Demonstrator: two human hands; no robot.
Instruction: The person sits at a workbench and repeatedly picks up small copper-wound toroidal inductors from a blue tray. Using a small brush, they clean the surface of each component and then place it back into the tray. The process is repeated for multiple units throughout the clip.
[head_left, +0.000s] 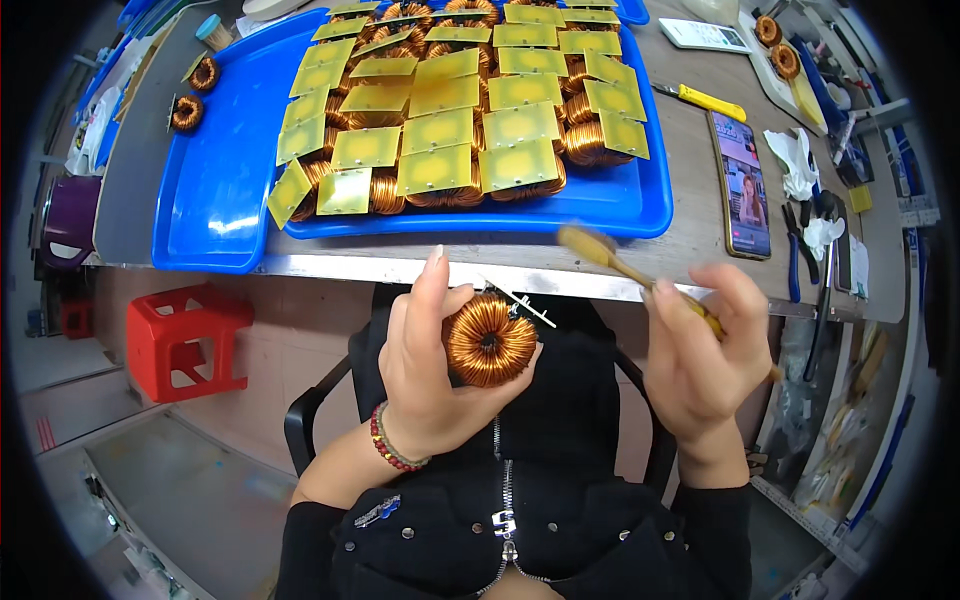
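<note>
My left hand (420, 365), closed, grips a copper-wound toroidal coil (490, 342) in front of the table edge. Its centre hole faces up, and a thin board (525, 305) seen edge-on sticks out at its upper right. Between the fingers of my right hand (705, 355) is a slim tan brush (625, 268), slanting so that its blurred head points up and left, apart from the coil. Beyond them, a blue tray (470, 222) holds rows of similar coils topped with yellow-green square boards (435, 170).
A second blue tray (210, 195) at left carries two small coils (187, 113). Right of the full tray lie a yellow utility knife (710, 102), a lit phone (740, 185), crumpled tissue (792, 165) and pliers (797, 250). A red stool (185, 340) stands below, left.
</note>
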